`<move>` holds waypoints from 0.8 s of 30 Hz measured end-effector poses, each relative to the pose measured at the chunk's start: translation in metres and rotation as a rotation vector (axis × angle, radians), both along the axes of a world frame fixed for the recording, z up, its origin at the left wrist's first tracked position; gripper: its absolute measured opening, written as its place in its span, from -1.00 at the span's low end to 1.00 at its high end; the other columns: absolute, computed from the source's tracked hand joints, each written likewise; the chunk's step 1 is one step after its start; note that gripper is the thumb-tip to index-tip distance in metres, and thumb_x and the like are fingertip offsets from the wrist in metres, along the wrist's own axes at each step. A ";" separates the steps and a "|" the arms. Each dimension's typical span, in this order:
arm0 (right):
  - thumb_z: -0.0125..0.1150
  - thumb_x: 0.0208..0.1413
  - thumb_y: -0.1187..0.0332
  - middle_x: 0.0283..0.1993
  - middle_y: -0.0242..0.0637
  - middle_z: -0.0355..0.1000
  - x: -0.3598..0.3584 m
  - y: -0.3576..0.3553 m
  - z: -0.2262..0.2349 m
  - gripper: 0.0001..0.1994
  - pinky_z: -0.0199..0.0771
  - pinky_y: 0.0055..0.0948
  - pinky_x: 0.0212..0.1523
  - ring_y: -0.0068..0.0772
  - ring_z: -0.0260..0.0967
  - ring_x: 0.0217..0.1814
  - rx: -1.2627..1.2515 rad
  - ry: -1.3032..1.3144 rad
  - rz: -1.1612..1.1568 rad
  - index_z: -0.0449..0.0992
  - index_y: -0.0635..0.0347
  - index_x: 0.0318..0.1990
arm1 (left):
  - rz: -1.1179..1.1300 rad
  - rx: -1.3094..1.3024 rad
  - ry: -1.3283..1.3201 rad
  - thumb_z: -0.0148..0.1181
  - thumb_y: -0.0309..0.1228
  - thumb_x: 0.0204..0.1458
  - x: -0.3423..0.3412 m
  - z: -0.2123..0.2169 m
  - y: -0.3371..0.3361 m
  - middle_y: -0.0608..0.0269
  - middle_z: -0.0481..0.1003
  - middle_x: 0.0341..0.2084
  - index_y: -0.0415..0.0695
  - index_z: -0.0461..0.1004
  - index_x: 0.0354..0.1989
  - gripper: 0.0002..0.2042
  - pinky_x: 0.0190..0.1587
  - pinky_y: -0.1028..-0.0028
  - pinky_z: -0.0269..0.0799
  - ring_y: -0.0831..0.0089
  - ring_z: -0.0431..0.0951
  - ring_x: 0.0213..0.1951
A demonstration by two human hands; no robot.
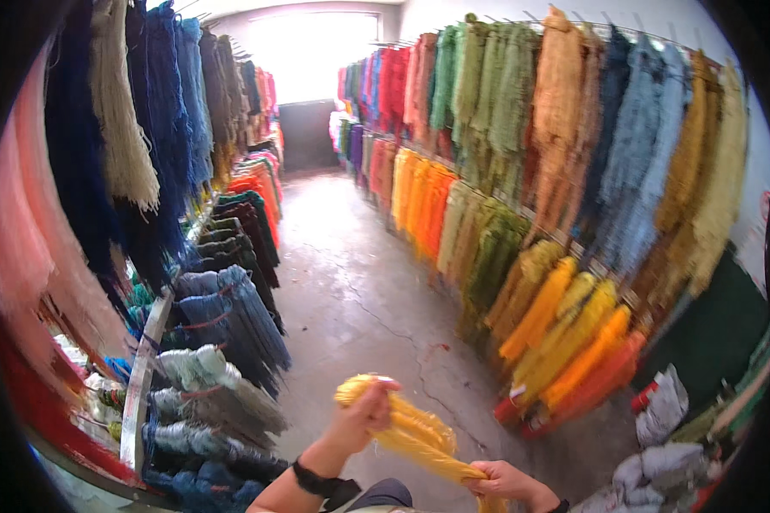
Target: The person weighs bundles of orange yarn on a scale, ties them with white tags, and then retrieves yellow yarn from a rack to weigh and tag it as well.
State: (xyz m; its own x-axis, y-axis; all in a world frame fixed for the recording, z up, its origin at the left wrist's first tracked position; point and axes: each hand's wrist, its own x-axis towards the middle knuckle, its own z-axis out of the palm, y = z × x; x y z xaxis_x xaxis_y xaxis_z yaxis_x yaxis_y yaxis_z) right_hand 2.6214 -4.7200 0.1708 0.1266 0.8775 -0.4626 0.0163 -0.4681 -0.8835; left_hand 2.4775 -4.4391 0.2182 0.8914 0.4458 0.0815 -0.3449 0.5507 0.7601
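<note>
both walls of the narrow aisle are already hung full: the right wall's yarn hanks (573, 154) in green, orange and blue, the left wall's dark blue and cream hanks (137, 128), with grey-blue bundles (231, 316) on the shelf below. the cracked concrete floor (359, 291) runs between them. one yellow yarn hank (415, 440) is not hung; it stretches low between the hands. the left hand (364, 419) is closed around its upper end, the right hand (500, 480) grips its lower end.
</note>
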 end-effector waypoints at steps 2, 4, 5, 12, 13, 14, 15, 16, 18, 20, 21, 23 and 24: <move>0.13 0.26 0.18 -0.44 -0.53 0.31 0.048 0.050 0.006 -0.75 0.26 -0.61 -0.33 -0.69 0.22 -0.39 -0.011 0.051 0.071 0.48 0.18 -0.12 | 0.210 0.042 -0.014 -0.08 -0.16 0.31 0.006 -0.003 0.050 0.49 0.15 -0.70 -0.16 0.45 -0.10 -0.68 -0.62 0.62 0.05 0.69 0.09 -0.69; 0.12 0.26 0.16 -0.46 -0.56 0.28 0.096 0.102 0.002 -0.74 0.24 -0.62 -0.34 -0.71 0.21 -0.40 -0.051 0.077 0.134 0.49 0.17 -0.14 | 0.333 0.088 -0.013 -0.07 -0.14 0.30 0.027 -0.005 0.097 0.48 0.17 -0.70 -0.18 0.44 -0.12 -0.67 -0.62 0.61 0.07 0.68 0.11 -0.70; 0.12 0.26 0.16 -0.46 -0.56 0.28 0.122 0.127 0.001 -0.74 0.24 -0.62 -0.34 -0.71 0.21 -0.40 -0.038 0.083 0.151 0.49 0.17 -0.14 | 0.396 0.080 -0.058 -0.07 -0.13 0.30 0.043 -0.004 0.121 0.47 0.17 -0.72 -0.17 0.44 -0.12 -0.66 -0.62 0.60 0.08 0.67 0.11 -0.71; 0.19 0.22 0.26 -0.40 -0.62 0.37 0.260 0.280 -0.012 -0.73 0.22 -0.70 -0.46 -0.80 0.21 -0.43 0.150 0.108 0.081 0.50 0.24 -0.04 | 0.523 0.081 -0.039 -0.09 -0.15 0.30 0.154 0.013 0.272 0.48 0.20 -0.70 -0.13 0.48 -0.13 -0.68 -0.62 0.61 0.11 0.71 0.10 -0.73; 0.19 0.22 0.26 -0.40 -0.62 0.37 0.283 0.297 -0.016 -0.73 0.22 -0.70 -0.46 -0.80 0.21 -0.43 0.140 0.117 0.087 0.50 0.24 -0.04 | 0.541 0.066 -0.031 -0.08 -0.14 0.30 0.174 0.017 0.293 0.48 0.21 -0.70 -0.13 0.49 -0.13 -0.68 -0.62 0.62 0.12 0.71 0.12 -0.73; 0.18 0.23 0.27 -0.39 -0.61 0.37 0.298 0.319 -0.012 -0.75 0.22 -0.69 -0.45 -0.80 0.20 -0.43 0.173 0.169 0.059 0.51 0.23 -0.06 | 0.538 0.075 -0.014 -0.08 -0.14 0.30 0.189 0.020 0.315 0.48 0.21 -0.70 -0.13 0.49 -0.13 -0.68 -0.62 0.62 0.12 0.71 0.12 -0.73; 0.17 0.23 0.27 -0.37 -0.61 0.37 0.320 0.349 -0.009 -0.76 0.23 -0.69 -0.45 -0.80 0.20 -0.43 0.208 0.210 0.046 0.52 0.23 -0.07 | 0.554 0.090 -0.034 -0.08 -0.16 0.30 0.207 0.020 0.342 0.48 0.20 -0.71 -0.15 0.48 -0.14 -0.68 -0.62 0.61 0.12 0.70 0.11 -0.73; 0.22 0.18 0.34 -0.35 -0.54 0.40 0.342 0.375 -0.007 -0.81 0.32 -0.66 -0.44 -0.71 0.29 -0.42 0.170 0.295 0.037 0.53 0.22 -0.12 | 0.570 0.105 -0.054 -0.08 -0.17 0.30 0.224 0.021 0.370 0.47 0.18 -0.72 -0.16 0.47 -0.14 -0.69 -0.62 0.59 0.11 0.69 0.11 -0.73; 0.19 0.21 0.26 -0.40 -0.55 0.36 0.385 0.430 -0.017 -0.79 0.30 -0.65 -0.37 -0.70 0.27 -0.40 0.074 0.205 0.076 0.52 0.20 -0.14 | 0.606 0.128 -0.090 -0.05 -0.19 0.29 0.256 0.023 0.425 0.47 0.16 -0.74 -0.16 0.48 -0.16 -0.71 -0.61 0.58 0.11 0.68 0.11 -0.73; 0.17 0.24 0.23 -0.42 -0.54 0.35 0.424 0.491 -0.025 -0.77 0.30 -0.62 -0.26 -0.68 0.28 -0.32 -0.039 0.088 0.099 0.51 0.22 -0.16 | 0.685 0.104 -0.116 -0.02 -0.16 0.27 0.279 0.025 0.487 0.47 0.15 -0.73 -0.16 0.47 -0.16 -0.70 -0.62 0.59 0.09 0.70 0.09 -0.72; 0.17 0.24 0.23 -0.42 -0.54 0.35 0.445 0.519 -0.038 -0.77 0.30 -0.62 -0.26 -0.68 0.28 -0.32 -0.043 0.092 0.104 0.51 0.22 -0.16 | 0.708 0.117 -0.151 -0.01 -0.15 0.26 0.292 0.026 0.517 0.47 0.15 -0.72 -0.16 0.47 -0.16 -0.69 -0.62 0.59 0.08 0.71 0.08 -0.72; 0.16 0.24 0.27 -0.33 -0.51 0.39 0.491 0.590 -0.058 -0.78 0.33 -0.59 -0.21 -0.66 0.30 -0.27 0.040 0.285 0.051 0.50 0.25 -0.13 | 0.830 0.098 -0.168 -0.03 -0.12 0.27 0.303 0.026 0.578 0.47 0.19 -0.68 -0.15 0.46 -0.15 -0.67 -0.63 0.62 0.08 0.72 0.09 -0.72; 0.14 0.25 0.16 -0.34 -0.42 0.39 0.515 0.633 -0.048 -0.69 0.34 -0.56 -0.17 -0.63 0.30 -0.22 0.004 0.092 0.157 0.48 0.21 -0.05 | 0.898 0.116 -0.150 -0.04 -0.12 0.28 0.307 0.028 0.606 0.47 0.19 -0.68 -0.15 0.46 -0.16 -0.67 -0.64 0.63 0.08 0.72 0.10 -0.72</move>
State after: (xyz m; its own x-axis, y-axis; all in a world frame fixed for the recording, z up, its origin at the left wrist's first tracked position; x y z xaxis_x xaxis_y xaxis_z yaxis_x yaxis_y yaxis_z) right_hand 3.1369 -4.0865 0.1223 -0.0550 0.8850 -0.4624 0.0084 -0.4626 -0.8865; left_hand 2.7846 -3.8335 0.2460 0.1907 0.9476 0.2562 -0.7059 -0.0490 0.7067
